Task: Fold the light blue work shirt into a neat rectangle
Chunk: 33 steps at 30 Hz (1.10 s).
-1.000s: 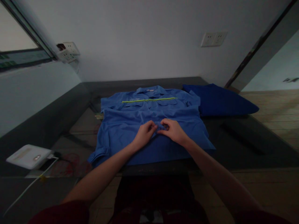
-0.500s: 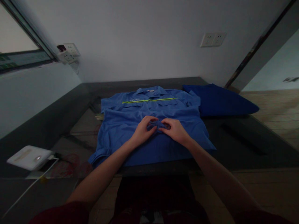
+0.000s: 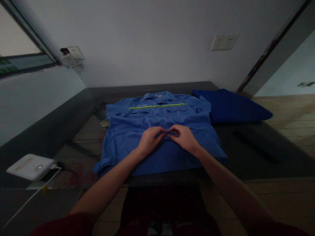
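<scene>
A blue work shirt (image 3: 128, 141) with a yellow-green stripe across the chest lies front side up on the dark table, collar toward the wall. My left hand (image 3: 151, 139) and my right hand (image 3: 182, 137) meet at the middle of its front placket. Both are closed, thumb and fingers pinching the cloth, with the fingertips almost touching. A round button (image 3: 162, 121) shows just above them. Whatever small part sits between the fingertips is hidden.
A folded dark blue cloth item (image 3: 233, 106) lies at the right of the table (image 3: 246, 164). On the left are a white box-shaped device (image 3: 31, 166) and its white cable (image 3: 31, 198). Wall sockets (image 3: 224, 42) are at the back.
My left hand has shifted slightly down and its fingers have drawn together. The bunched cloth between my hands has flattened, and the button above them now shows clearly.
</scene>
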{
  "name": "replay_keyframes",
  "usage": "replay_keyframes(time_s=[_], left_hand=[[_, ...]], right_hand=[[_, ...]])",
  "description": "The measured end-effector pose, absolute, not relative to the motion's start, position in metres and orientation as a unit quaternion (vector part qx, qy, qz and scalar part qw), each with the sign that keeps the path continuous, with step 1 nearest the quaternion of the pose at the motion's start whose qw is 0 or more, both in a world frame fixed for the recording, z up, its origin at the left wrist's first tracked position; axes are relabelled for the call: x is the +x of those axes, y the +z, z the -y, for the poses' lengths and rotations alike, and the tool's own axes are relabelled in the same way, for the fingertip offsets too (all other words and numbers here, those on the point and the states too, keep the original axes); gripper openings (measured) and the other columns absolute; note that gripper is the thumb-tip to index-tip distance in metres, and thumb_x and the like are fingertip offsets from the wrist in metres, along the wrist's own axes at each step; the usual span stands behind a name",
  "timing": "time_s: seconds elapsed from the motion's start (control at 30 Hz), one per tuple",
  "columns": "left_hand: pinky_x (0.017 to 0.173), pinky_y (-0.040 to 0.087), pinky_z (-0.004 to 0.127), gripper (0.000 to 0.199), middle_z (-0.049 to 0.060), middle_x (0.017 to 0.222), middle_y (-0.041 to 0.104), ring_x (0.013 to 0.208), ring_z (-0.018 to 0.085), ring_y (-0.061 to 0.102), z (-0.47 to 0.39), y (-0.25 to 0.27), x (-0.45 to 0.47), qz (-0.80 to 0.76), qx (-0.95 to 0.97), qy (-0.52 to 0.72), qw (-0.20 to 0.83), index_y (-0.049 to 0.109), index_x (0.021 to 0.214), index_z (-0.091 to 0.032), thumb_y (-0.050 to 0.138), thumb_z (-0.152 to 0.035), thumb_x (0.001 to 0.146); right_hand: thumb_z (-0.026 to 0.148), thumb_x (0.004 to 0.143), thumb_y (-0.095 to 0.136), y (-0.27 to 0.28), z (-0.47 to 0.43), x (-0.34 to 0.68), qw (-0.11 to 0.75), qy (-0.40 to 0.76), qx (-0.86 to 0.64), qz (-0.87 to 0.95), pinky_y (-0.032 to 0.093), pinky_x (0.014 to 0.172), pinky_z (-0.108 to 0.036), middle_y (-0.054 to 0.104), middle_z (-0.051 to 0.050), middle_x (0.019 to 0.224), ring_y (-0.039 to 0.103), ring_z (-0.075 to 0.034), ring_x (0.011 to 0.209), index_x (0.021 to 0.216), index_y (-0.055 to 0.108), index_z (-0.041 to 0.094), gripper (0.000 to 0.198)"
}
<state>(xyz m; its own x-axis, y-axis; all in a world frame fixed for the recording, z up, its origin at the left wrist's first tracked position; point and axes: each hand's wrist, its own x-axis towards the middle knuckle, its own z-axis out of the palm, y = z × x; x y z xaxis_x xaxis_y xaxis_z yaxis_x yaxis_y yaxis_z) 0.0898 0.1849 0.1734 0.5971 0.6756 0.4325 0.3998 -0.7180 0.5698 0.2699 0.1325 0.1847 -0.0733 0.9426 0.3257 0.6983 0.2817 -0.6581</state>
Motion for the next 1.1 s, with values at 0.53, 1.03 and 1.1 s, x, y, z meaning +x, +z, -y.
replay_keyframes(time_s=[0.53,1.03,1.1], left_hand=[[0.074,0.047,0.026,0.022,0.004,0.079,0.065,0.077,0.016,0.061,-0.183,0.188,0.089,-0.301,0.803,0.369,0.359,0.061,0.081,-0.015,0.053,-0.035,0.087],[0.058,0.032,0.022,0.027,-0.004,0.067,0.044,0.062,0.01,0.04,-0.193,0.189,0.084,-0.267,0.8,0.16,0.512,0.053,0.077,-0.015,0.05,-0.041,0.084],[0.056,0.03,0.021,0.027,-0.004,0.065,0.041,0.061,0.01,0.037,-0.192,0.192,0.084,-0.262,0.787,0.148,0.539,0.051,0.075,-0.016,0.049,-0.041,0.084]], right_hand=[[0.011,0.08,0.062,0.181,-0.131,0.269,0.415,0.091,-0.491,0.761,0.047,0.067,-0.027,0.067,-0.004,0.081,0.062,-0.016,0.073,0.088,0.066,0.017,0.011],[0.011,0.081,0.063,0.182,-0.126,0.267,0.386,0.018,-0.464,0.797,0.045,0.064,-0.026,0.064,-0.002,0.075,0.06,-0.015,0.069,0.082,0.062,0.017,0.006],[0.014,0.082,0.063,0.183,-0.125,0.267,0.386,0.014,-0.446,0.808,0.045,0.065,-0.025,0.064,-0.002,0.075,0.06,-0.015,0.069,0.081,0.061,0.018,0.004]])
